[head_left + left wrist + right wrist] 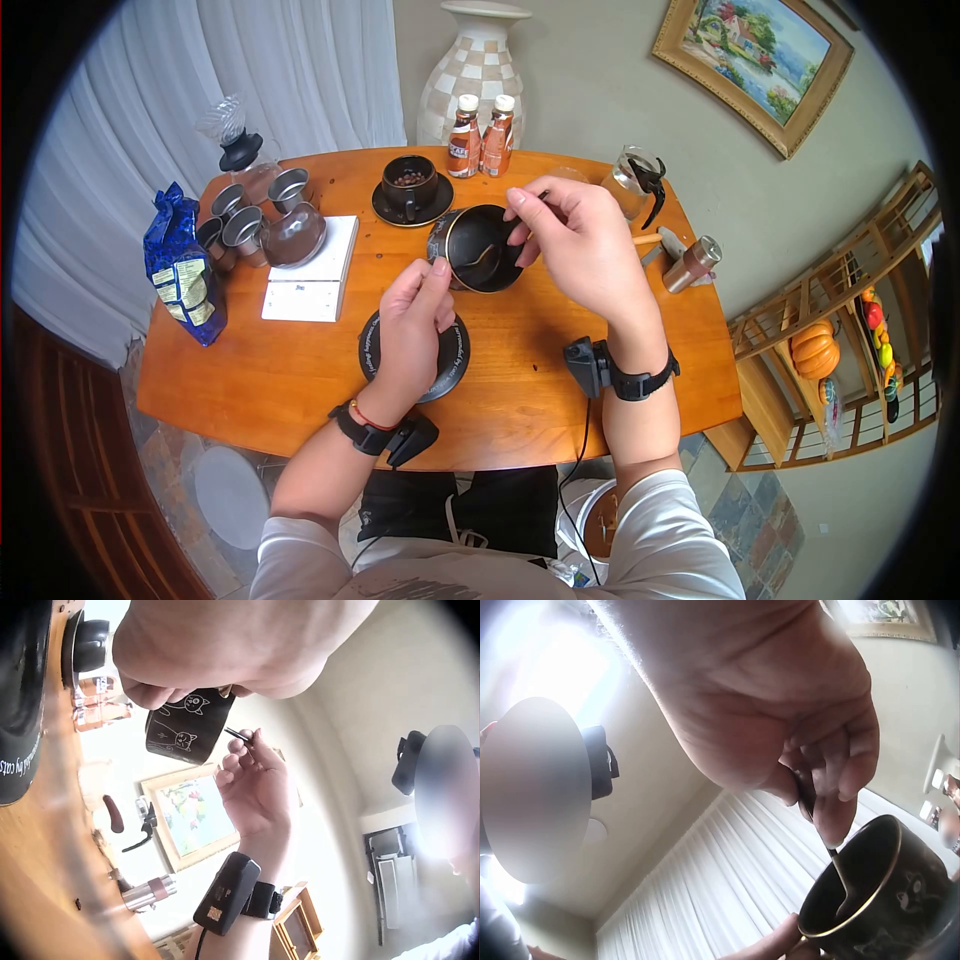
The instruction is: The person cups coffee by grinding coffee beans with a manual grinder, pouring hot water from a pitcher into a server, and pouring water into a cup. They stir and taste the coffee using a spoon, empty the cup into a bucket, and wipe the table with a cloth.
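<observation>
My left hand [412, 325] grips a black cup [915, 889] with a gold rim and white cat drawings, fingers at its handle side. The cup is held up above the table, tilted, with its mouth toward my right hand [585, 245]. Between thumb and fingers, that hand pinches a slim spoon [841, 874] whose bowl end dips inside the cup. Dark inner walls show in the head view; the contents are hard to make out. Below my left hand lies a black saucer [456, 350] with white lettering, partly covered by the hand.
Behind stands another black cup [397, 203] holding beans, on a saucer [440, 210]. To the left are a white scale [305, 300], a glass carafe [295, 240], metal cups [243, 230] and a blue bag [175, 255]. Two bottles [463, 140], a glass pot [625, 185] and a steel grinder [690, 265] stand farther off.
</observation>
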A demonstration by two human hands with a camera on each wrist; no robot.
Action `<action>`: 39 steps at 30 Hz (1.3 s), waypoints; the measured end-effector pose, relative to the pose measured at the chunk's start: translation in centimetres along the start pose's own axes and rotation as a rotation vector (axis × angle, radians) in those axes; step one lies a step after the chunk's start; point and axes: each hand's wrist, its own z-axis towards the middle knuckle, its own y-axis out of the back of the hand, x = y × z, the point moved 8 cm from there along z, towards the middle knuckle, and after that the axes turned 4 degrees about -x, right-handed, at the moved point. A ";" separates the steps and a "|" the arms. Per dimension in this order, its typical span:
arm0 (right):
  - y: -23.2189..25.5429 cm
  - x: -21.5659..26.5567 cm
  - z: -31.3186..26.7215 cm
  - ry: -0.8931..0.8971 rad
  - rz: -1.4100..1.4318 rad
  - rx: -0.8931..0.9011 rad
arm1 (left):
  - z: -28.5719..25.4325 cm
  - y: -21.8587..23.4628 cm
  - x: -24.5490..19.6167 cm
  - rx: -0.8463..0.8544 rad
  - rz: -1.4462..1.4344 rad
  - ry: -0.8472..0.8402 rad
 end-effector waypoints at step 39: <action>3.0 -3.5 2.7 -0.018 0.250 -0.372 | 0.8 1.6 -1.4 -0.216 -0.171 0.086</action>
